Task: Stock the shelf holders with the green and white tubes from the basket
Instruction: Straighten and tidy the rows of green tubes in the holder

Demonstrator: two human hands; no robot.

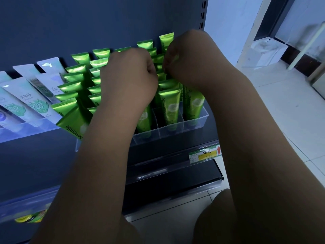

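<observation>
Dark metal shelving (70,23), clear plastic divided holder (195,128) crammed with glossy green tubes (169,106), white tubes (33,103) at nine o'clock. Right hand (184,55) pinches a green tube (174,57) at one o'clock; left hand (128,80) curled, contents hidden, can't tell. Seven o'clock's leaning green tube (73,120) could topple out if the left forearm nudges it.

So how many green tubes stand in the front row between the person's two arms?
3, in the clear holder: left tube beside the left forearm, middle tube in the next compartment, right tube at the right end. The arms may hide more.

Fingers of left hand (128,76) and right hand (182,55) out of sight, white tubes (22,95) cropped at left, price label (204,154) illegible
</observation>
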